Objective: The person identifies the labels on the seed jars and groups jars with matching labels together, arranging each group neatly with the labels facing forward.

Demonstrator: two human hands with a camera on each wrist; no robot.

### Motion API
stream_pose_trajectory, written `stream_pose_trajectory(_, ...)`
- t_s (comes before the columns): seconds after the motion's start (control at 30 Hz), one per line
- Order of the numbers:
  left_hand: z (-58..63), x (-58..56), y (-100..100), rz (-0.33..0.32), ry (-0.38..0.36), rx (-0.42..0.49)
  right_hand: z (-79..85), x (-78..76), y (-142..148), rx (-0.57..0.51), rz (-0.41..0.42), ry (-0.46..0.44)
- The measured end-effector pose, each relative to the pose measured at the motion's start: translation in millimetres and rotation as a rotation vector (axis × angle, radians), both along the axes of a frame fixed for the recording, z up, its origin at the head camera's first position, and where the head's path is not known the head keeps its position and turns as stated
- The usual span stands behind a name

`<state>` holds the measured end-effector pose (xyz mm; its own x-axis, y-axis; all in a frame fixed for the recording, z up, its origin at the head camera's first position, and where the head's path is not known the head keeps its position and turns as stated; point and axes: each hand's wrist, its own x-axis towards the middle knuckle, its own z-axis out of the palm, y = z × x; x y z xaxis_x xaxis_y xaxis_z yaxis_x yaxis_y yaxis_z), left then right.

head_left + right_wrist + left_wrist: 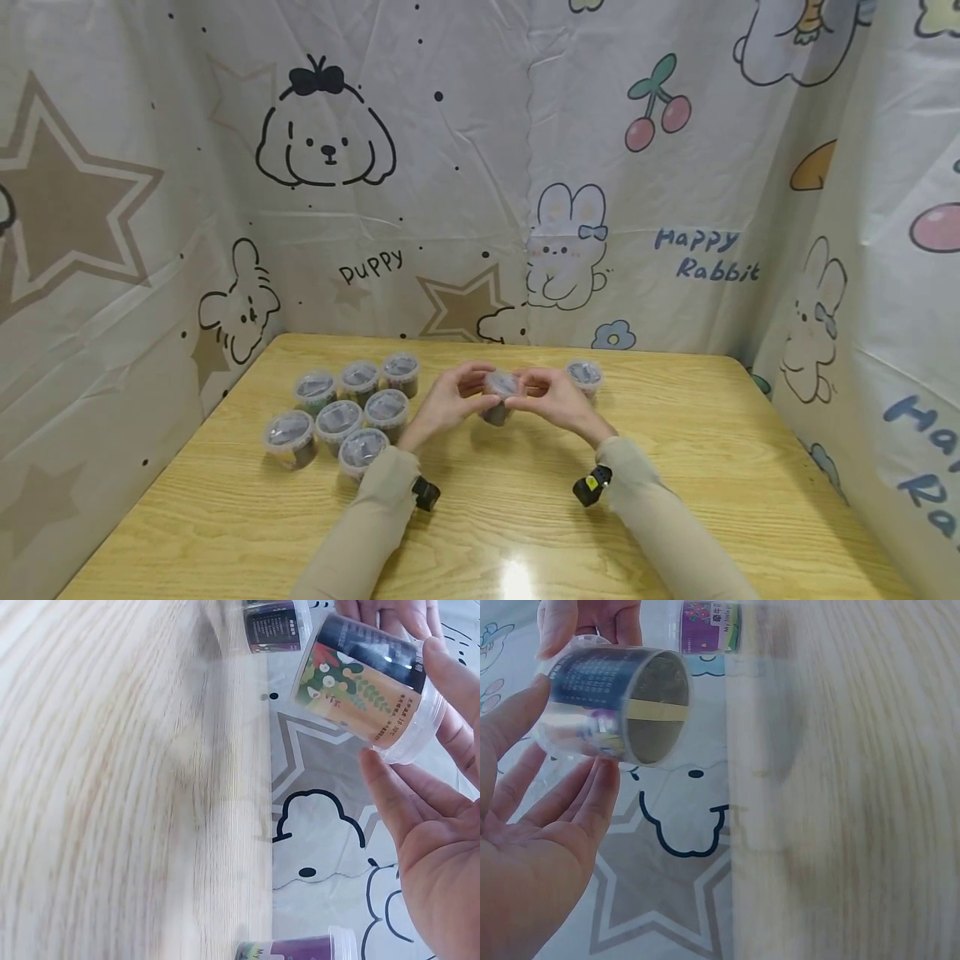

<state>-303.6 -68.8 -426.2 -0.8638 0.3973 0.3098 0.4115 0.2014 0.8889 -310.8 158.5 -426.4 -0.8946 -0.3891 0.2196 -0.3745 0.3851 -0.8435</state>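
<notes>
1. Small clear plastic cup, rounded, with a dark-blue, orange and floral printed label [360,684]: held between both hands, apparently raised off the pale yellow wood-grain table [517,508].
2. Translucent plastic lid [504,383]: fitted on the cup; its rim lies within the fingers' hold.
3. Left hand [453,400]: thumb and fingertips pinch the cup at its lid end, a narrow grip.
4. Right hand [553,398]: matching pinch, opposite side.
5. Handling, as judged: light, stiff-walled, smooth and so apt to slip; thin plastic may crack if squeezed hard. Best held round the body, with the lid rim for a second purchase. Contents unclear.
6. Seven similar lidded cups [339,418]: grouped at the left.
7. Single lidded cup [584,375]: just beyond the right hand.
</notes>
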Motion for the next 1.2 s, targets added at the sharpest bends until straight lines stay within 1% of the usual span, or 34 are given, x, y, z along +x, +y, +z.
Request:
stream_pose_trajectory(0.07,-0.7,0.1,-1.1,-0.002,-0.023,0.02,0.6,0.7,1.6,-0.009,-0.015,-0.011)
stream_pose_trajectory(0.2,-2.2,0.2,-2.6,0.005,-0.072,0.025,2.4,1.4,4.9,-0.049,-0.037,-0.034)
stream_pose_trajectory(0.43,-4.4,1.0,-3.6,0.075,-0.134,-0.028,4.0,0.6,7.6,-0.102,-0.041,-0.027)
stream_pose_trajectory(0.57,-6.5,0.4,-4.7,0.093,-0.167,-0.045,3.8,1.0,9.2,-0.106,-0.057,-0.033)
stream_pose_trajectory(0.77,-8.6,-0.9,-6.7,0.076,-0.241,-0.009,5.3,1.7,10.7,-0.099,-0.053,-0.049)
stream_pose_trajectory(0.9,-9.9,-0.6,-5.7,0.043,-0.252,0.011,5.9,2.9,11.1,-0.119,-0.046,-0.048)
stream_pose_trajectory(1.03,-10.5,1.7,-3.6,0.013,-0.279,0.052,4.9,4.3,10.6,-0.137,-0.042,-0.042)
stream_pose_trajectory(1.1,-11.0,2.8,-3.2,0.013,-0.282,0.067,4.8,5.1,9.9,-0.138,-0.045,-0.048)
stream_pose_trajectory(1.2,-12.0,3.7,-3.9,0.041,-0.267,0.072,5.8,5.0,8.3,-0.12,-0.062,-0.058)
